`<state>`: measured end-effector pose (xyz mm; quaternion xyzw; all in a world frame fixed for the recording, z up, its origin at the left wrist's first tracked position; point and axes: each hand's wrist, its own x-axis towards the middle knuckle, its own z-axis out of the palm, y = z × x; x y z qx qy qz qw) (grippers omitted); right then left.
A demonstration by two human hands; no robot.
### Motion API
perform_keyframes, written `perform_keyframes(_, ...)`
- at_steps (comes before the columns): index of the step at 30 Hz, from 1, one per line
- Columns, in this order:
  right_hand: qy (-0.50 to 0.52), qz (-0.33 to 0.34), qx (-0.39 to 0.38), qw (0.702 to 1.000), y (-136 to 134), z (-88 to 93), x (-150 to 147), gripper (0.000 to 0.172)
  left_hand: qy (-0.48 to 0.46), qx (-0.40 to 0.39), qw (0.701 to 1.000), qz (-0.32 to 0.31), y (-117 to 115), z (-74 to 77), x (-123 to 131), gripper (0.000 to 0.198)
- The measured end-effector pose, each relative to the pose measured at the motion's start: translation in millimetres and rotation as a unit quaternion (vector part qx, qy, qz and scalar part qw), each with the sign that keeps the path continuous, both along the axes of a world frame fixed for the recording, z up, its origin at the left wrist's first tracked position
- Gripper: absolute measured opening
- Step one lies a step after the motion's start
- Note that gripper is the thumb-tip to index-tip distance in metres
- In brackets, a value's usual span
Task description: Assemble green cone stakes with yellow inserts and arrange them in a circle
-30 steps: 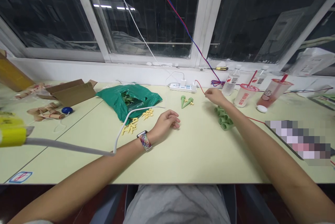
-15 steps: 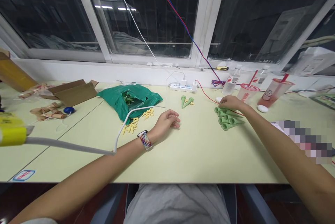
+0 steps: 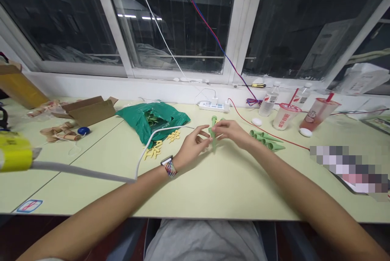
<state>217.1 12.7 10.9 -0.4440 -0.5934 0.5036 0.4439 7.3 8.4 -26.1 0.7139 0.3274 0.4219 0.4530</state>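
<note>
Well, left hand [image 3: 192, 145]: it lay low over the table [image 3: 231, 188], thumb and forefinger pinched on the lower part of the green cone [image 3: 212, 135], my other fingers loosely spread.
Right hand [image 3: 232, 132]: it met my left fingertip to fingertip, its fingers curled round the upper part of the same cone. How firm that hold was I could not tell.
Green cone: it was caught between both hands, roughly upright. Whether it touched the table I could not tell.
Row of cones [image 3: 267, 139]: they lay on their sides just right of my right wrist, apart from it.
Red wire [image 3: 262, 129]: it ran along the far side of that row, beyond my right hand.
Yellow pieces [image 3: 157, 149]: they were scattered near my left hand, on its left, with a white cable [image 3: 146, 147] arching over them.
Green bag [image 3: 154, 118]: it sat beyond my left hand and to its left, open, with green parts inside.
Watch [image 3: 169, 166]: it was strapped on my left wrist.
Power strip [image 3: 214, 106]: it lay beyond both hands, by the window wall.
Drinks: a white cup [image 3: 284, 116] and a pink cup [image 3: 317, 114], both with red straws, stood well to the right of my right hand, with a bottle [image 3: 268, 101] beside them.
</note>
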Motion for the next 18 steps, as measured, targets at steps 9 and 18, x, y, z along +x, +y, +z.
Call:
perform_keyframes(9, 0.115, -0.019, -0.071, 0.991, 22.3, -10.4, -44.7, 0.023, 0.091, 0.182, 0.970, 0.132, 26.8, 18.2, -25.4, 0.035)
perform_keyframes(18, -0.276, -0.058, 0.258, 0.924, 35.0, -63.6, -103.2, 0.020, 0.105, 0.202, 0.950, 0.213, 53.4, 37.3, -53.0, 0.030)
